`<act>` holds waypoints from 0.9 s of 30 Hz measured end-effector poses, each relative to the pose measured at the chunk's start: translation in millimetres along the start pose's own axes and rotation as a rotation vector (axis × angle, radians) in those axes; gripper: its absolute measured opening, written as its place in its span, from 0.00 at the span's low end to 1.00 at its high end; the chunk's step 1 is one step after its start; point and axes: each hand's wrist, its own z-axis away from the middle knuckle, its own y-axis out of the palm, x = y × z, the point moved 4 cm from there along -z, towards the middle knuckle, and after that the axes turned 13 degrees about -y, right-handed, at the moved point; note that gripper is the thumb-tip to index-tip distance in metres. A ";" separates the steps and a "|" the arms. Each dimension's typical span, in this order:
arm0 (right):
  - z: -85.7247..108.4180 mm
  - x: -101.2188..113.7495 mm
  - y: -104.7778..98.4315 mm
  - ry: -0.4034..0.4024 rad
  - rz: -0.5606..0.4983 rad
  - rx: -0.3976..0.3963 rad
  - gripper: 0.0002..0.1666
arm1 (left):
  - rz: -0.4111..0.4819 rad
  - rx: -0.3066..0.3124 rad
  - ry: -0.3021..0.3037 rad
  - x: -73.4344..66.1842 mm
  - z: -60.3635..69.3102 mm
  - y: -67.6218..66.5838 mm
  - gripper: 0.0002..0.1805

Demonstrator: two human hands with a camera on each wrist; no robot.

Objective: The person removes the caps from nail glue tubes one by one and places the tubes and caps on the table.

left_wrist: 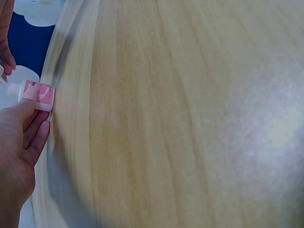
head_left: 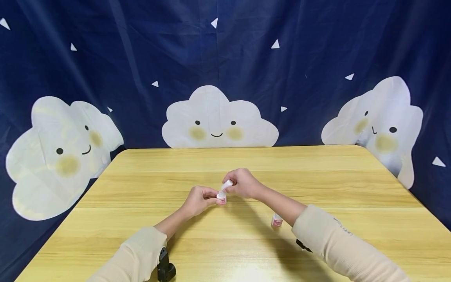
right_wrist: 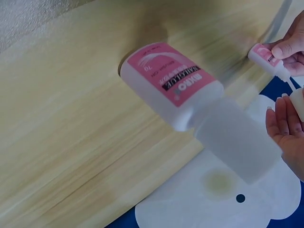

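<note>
Left hand [head_left: 198, 200] grips a nail-glue bottle [head_left: 221, 199], likely light, best held low; right hand [head_left: 245, 184] pinches its cap [head_left: 228, 183] above left fingertips [left_wrist: 30, 93].

On the pink label [right_wrist: 172, 73] of the capped bottle [right_wrist: 175, 90] nearest the right wrist camera, we are reading, upside down, large white brand letters that begin MX and end in a blur, then NAILGLUE in white on a black band, BRUSH-ON in smaller letters, and a 7 followed by a mark that could be G or 0. Near the band we are also seeing small characters too blurred to read. On the open bottle [right_wrist: 265, 59] in the left hand [head_left: 200, 201] and on the right sleeve [head_left: 338, 243], we are finding only illegible print.
</note>
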 end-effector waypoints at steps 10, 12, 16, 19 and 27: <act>-0.4 -0.9 -4.9 -0.010 0.069 0.082 0.05 | 0.009 0.005 0.008 -2.2 0.4 0.5 0.11; -0.5 -0.2 -5.8 -0.015 0.086 0.100 0.05 | 0.006 0.002 0.000 -1.6 0.2 0.2 0.11; -0.2 1.2 -7.3 -0.028 0.117 0.126 0.05 | 0.003 -0.009 -0.008 -0.8 0.5 0.0 0.12; -0.1 1.6 -7.6 -0.044 0.140 0.140 0.06 | -0.001 -0.011 0.000 -1.7 0.9 0.0 0.12; 1.0 3.2 -7.0 -0.100 0.166 0.172 0.05 | -0.019 -0.015 0.022 -3.0 1.7 -0.6 0.11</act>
